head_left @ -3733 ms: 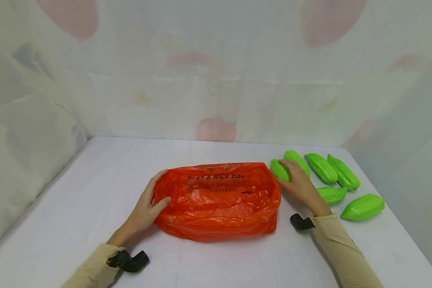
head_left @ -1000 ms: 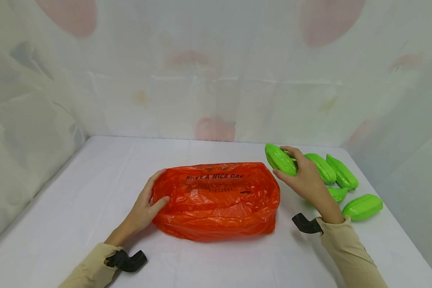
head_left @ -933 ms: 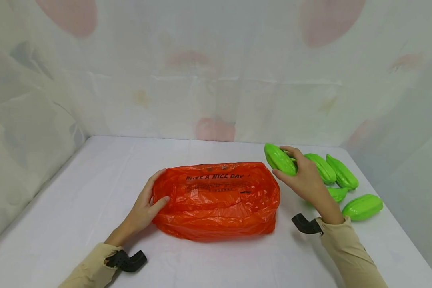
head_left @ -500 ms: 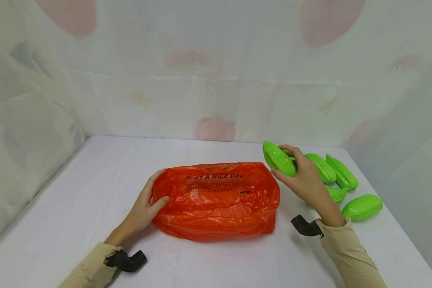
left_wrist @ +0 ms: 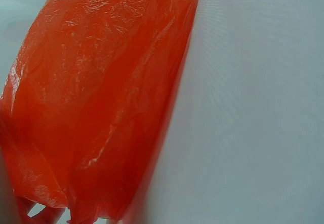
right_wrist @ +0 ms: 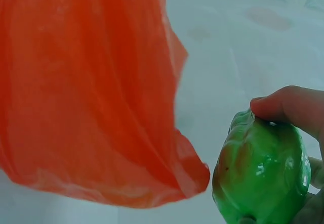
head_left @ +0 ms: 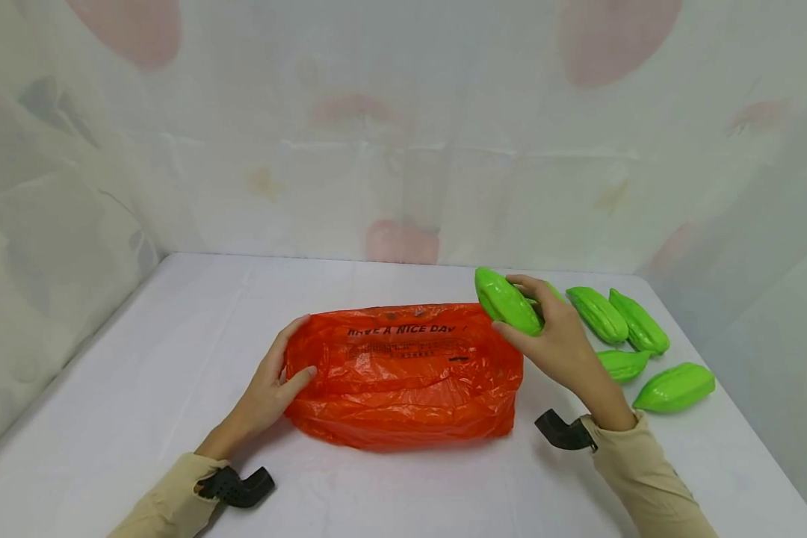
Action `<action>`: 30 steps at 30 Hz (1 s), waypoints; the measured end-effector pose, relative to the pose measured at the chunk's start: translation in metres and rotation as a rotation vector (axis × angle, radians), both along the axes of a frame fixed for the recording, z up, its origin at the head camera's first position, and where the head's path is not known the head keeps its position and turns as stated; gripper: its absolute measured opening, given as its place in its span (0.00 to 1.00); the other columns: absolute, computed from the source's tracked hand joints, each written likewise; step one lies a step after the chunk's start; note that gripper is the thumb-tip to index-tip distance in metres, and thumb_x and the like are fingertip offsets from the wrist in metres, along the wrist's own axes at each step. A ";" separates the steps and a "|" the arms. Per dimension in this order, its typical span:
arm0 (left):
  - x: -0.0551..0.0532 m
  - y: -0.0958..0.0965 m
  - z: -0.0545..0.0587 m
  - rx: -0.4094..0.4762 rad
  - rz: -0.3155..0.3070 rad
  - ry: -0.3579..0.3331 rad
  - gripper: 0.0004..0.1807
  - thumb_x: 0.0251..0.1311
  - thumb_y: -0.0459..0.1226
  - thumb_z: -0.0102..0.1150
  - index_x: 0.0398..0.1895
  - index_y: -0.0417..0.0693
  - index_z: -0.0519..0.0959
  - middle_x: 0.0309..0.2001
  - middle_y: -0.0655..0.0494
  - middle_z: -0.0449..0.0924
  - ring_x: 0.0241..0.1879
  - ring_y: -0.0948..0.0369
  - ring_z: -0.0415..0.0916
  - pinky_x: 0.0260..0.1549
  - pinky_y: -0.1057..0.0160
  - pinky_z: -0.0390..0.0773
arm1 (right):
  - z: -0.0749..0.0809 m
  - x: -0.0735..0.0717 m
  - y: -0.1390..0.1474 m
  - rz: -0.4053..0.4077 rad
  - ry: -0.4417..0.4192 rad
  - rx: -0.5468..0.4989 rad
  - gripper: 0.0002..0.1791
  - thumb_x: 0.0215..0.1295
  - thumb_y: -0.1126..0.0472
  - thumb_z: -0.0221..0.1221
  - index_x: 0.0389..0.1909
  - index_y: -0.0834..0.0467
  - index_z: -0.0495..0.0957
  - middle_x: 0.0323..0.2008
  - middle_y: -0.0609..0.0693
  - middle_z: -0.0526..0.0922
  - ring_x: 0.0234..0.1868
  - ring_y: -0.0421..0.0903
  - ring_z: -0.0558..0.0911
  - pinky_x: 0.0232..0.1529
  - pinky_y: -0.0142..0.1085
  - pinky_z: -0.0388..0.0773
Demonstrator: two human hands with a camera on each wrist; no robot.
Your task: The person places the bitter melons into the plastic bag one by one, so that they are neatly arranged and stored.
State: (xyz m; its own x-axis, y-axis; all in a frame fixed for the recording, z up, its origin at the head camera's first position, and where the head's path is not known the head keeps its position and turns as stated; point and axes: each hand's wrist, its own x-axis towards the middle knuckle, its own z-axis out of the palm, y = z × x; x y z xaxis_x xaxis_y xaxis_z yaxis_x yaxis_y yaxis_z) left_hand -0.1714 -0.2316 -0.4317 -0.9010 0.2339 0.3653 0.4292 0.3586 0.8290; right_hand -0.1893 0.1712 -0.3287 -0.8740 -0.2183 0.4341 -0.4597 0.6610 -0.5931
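Note:
A red plastic bag [head_left: 403, 403] printed "HAVE A NICE DAY" lies mid-table, its mouth spread wide. My left hand [head_left: 269, 385] holds the bag's left rim, thumb inside the mouth and fingers outside. In the left wrist view the bag [left_wrist: 101, 92] covers most of that hand. My right hand [head_left: 561, 340] grips a glossy green ridged gourd [head_left: 506, 301] between thumb and fingers, raised over the bag's right back corner. The right wrist view has this gourd [right_wrist: 260, 171] just right of the bag [right_wrist: 91, 97], with one finger over its top.
Several more green gourds [head_left: 597, 314] lie on the white table [head_left: 141, 359] to the right, one partly hidden behind my right hand. A pale patterned sheet [head_left: 403, 149] rises behind the table. Black wrist mounts [head_left: 565, 431] stick out from both sleeves.
My right hand has picked up the gourd from beside the bag, lifted it, and moved left until it overlaps the bag's right back corner. My left hand and the bag stay put.

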 end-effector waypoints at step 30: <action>-0.001 -0.001 -0.002 0.017 -0.018 0.025 0.41 0.65 0.28 0.56 0.78 0.55 0.52 0.72 0.47 0.62 0.65 0.57 0.65 0.58 0.77 0.67 | -0.010 0.011 -0.047 0.143 -0.041 -0.040 0.35 0.57 0.64 0.70 0.65 0.59 0.67 0.54 0.57 0.81 0.42 0.47 0.80 0.37 0.35 0.80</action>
State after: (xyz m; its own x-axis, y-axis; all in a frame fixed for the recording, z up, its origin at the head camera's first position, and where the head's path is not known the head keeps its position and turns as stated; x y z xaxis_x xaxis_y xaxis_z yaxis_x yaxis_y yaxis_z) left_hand -0.1722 -0.2322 -0.4334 -0.8872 0.2438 0.3918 0.4563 0.3365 0.8237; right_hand -0.1785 0.1241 -0.3388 -0.8525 -0.3248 0.4095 -0.5222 0.5659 -0.6380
